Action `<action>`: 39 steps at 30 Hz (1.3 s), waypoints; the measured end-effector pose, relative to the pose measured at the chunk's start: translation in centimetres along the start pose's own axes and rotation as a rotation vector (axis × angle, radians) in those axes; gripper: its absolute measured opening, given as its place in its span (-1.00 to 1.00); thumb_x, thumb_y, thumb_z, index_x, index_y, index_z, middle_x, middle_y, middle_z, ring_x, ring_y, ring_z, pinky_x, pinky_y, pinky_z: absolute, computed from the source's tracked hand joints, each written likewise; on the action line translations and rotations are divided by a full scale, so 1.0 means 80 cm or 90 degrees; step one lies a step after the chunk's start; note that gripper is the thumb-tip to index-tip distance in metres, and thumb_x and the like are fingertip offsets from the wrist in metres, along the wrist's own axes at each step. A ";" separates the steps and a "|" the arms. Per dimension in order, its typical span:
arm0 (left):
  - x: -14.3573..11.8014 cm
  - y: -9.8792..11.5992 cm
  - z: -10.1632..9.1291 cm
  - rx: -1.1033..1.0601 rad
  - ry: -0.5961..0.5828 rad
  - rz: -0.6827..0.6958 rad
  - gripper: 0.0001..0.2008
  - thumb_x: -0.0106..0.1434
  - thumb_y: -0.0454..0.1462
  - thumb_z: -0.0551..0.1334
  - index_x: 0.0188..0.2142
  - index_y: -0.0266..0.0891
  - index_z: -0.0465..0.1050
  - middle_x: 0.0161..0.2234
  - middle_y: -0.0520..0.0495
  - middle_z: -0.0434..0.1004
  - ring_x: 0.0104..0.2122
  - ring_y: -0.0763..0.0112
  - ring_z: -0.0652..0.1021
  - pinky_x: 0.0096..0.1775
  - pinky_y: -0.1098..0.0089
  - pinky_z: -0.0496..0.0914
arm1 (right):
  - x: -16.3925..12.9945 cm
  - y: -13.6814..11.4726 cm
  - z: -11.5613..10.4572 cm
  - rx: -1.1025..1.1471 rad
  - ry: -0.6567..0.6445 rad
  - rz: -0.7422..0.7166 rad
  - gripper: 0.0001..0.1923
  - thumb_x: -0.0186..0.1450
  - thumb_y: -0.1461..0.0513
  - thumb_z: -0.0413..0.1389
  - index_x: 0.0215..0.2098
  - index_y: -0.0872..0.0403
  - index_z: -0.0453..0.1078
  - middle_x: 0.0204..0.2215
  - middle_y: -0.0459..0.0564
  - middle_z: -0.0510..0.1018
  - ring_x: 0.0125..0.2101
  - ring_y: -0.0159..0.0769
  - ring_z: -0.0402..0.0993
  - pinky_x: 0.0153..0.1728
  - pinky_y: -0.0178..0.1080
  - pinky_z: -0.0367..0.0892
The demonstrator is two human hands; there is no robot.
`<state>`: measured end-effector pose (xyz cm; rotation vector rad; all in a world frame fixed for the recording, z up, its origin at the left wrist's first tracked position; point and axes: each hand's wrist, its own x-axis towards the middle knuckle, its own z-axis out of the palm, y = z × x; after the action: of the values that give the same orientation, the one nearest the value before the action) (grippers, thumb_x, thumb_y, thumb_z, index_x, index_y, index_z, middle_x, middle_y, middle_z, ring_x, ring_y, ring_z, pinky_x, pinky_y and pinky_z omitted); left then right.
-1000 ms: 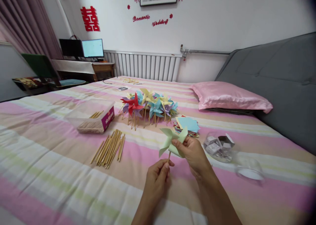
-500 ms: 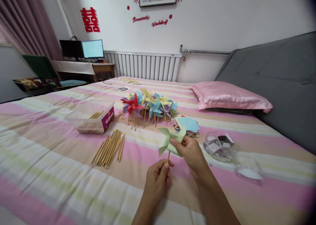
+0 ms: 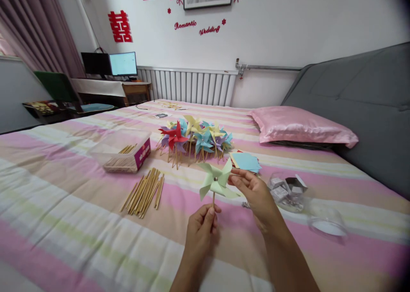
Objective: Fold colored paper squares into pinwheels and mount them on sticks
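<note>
My left hand (image 3: 201, 228) pinches the wooden stick of a pale green paper pinwheel (image 3: 215, 181) and holds it upright over the bed. Just right of the pinwheel is my right hand (image 3: 254, 193), fingers apart, fingertips at the edge of a blade. A small metal pin shows at the pinwheel's centre. Behind it a cluster of finished pinwheels (image 3: 194, 137) in red, blue, yellow and purple lies on the striped bedspread (image 3: 64, 206).
A bundle of loose wooden sticks (image 3: 144, 191) lies at left, beside a clear box of sticks (image 3: 126, 151). A stack of coloured paper squares (image 3: 246, 160), a clear tub of small packets (image 3: 286, 192) and its lid (image 3: 327, 224) sit at right. A pink pillow (image 3: 301, 128) lies beyond.
My right hand has come off the front of the pinwheel and moved right, so the pinwheel's face and centre pin now show. Both hands have shifted slightly left.
</note>
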<state>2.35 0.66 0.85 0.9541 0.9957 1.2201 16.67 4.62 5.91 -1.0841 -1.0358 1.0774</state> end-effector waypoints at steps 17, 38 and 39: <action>0.002 -0.005 -0.006 0.051 -0.009 0.016 -0.60 0.13 0.04 0.20 -0.39 -0.28 0.44 -0.64 0.12 0.14 -0.63 0.60 0.16 -0.54 0.54 0.04 | -0.008 -0.012 -0.013 -0.691 0.093 -0.420 -0.64 0.38 0.11 -0.16 -0.10 -0.14 0.46 0.21 -0.06 0.21 0.21 0.01 -0.03 0.11 0.18 -0.13; 0.002 -0.003 -0.006 0.028 0.001 -0.021 -0.59 0.09 0.05 0.22 -0.39 -0.31 0.44 -0.64 0.14 0.11 -0.64 0.63 0.14 -0.57 0.55 -0.01 | -0.012 -0.022 -0.006 -0.575 0.055 -0.394 -0.57 0.38 0.07 -0.16 0.11 0.03 0.27 0.12 0.09 0.32 0.14 -0.15 0.15 0.11 -0.02 0.07; 0.002 -0.004 -0.006 0.031 -0.006 -0.026 -0.58 0.09 0.05 0.23 -0.40 -0.31 0.44 -0.64 0.14 0.10 -0.64 0.63 0.13 -0.58 0.55 -0.01 | -0.011 -0.020 -0.006 -0.600 0.047 -0.401 -0.58 0.38 0.07 -0.17 0.10 0.01 0.30 0.15 0.09 0.28 0.16 -0.13 0.11 0.13 0.01 0.04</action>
<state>1.97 0.81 0.41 0.9725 1.0357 1.1613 17.22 3.45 7.27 -1.3501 -1.7370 -0.0091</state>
